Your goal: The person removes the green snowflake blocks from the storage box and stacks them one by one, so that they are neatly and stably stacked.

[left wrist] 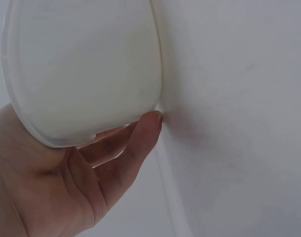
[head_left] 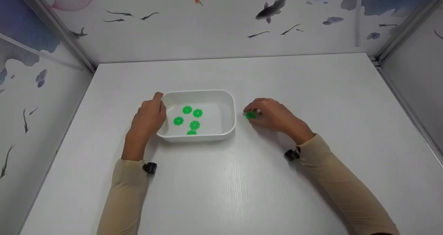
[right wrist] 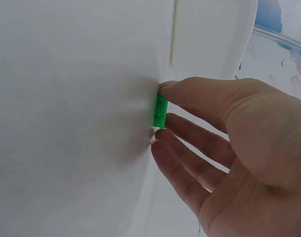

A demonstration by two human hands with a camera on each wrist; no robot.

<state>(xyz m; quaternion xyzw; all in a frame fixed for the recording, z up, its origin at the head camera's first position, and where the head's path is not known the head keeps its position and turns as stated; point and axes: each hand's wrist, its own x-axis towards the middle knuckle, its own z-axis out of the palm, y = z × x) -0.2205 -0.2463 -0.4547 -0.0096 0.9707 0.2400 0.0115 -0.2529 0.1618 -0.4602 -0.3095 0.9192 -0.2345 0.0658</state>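
A white rectangular plastic box (head_left: pixel 211 137) rests on the table, left of the middle. My left hand (head_left: pixel 148 116) grips its left end, and in the left wrist view the fingers curl below the rim of the box (left wrist: pixel 91 74). Several green flower-shaped plastic pieces (head_left: pixel 178 120) lie inside on the bottom, one partly hidden by the front wall. To the right of the box, my right hand (head_left: pixel 271 115) holds another green flower-shaped piece (head_left: pixel 250 115) at the table surface. Seen from the right wrist, thumb and fingertips pinch this small green piece (right wrist: pixel 161 111) by its edges.
The white table (head_left: pixel 207 186) has a back panel (head_left: pixel 221 30) painted with fish along its far edge. Side panels stand at left (head_left: pixel 41 100) and right (head_left: pixel 415 51). Each wrist carries a small black camera.
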